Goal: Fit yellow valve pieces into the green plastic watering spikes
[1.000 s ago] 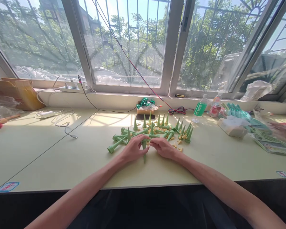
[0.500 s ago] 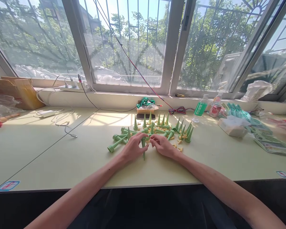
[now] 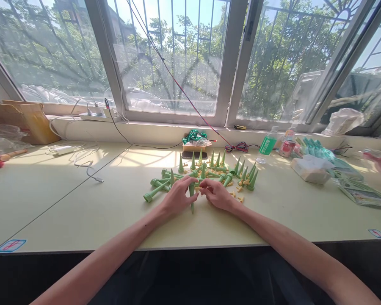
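Note:
My left hand is closed round a green plastic spike, its point aimed toward me. My right hand meets it at the spike's wide end, fingers pinched on a small yellow piece. Just beyond both hands is a pile of green spikes, some standing upright, some lying flat, with several small yellow pieces scattered among them on the pale table.
A phone and a small box with green cord sit behind the pile. A green-label bottle, green parts and plastic bags lie to the right. Charger cables and a cardboard box are on the left.
Both hands have stayed together at the spike with only slight finger shifts. Another person's hand at the far right edge has moved out of view.

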The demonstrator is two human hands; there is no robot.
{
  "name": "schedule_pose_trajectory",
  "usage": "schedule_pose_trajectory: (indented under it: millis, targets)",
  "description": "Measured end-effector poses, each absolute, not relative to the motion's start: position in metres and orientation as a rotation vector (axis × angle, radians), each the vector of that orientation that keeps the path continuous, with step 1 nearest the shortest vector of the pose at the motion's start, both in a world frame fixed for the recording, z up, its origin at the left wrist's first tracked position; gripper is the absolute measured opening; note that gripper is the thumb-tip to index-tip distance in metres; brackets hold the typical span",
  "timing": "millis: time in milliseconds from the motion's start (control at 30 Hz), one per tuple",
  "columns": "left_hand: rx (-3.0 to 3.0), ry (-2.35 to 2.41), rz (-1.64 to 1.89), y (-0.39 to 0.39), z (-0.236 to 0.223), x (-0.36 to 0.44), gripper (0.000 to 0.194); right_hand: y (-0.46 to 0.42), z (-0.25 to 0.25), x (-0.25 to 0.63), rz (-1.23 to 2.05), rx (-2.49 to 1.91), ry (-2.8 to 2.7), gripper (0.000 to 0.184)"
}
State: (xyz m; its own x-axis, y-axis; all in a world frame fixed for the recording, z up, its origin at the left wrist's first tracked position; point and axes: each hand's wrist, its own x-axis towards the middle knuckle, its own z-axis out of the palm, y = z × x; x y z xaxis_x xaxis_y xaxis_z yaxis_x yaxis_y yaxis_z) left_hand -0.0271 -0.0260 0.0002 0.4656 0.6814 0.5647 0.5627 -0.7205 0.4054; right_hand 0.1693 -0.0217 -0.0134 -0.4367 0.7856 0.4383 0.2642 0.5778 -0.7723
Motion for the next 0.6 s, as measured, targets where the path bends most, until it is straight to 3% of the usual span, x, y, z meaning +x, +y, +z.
schedule_pose_trajectory:
  millis: [400, 600]
  targets:
    - [2.596, 1.057, 1.075, -0.0282, -0.0008, -0.0287, 0.031, -0.0237, -0.0112, 0.1678, 0.630, -0.917, -2.053, 0.030]
    - [2.562, 1.067, 1.087, -0.0280, -0.0004, -0.0262, 0.031, -0.0211, -0.0122, 0.1663, 0.703, -0.935, -2.002, 0.040]
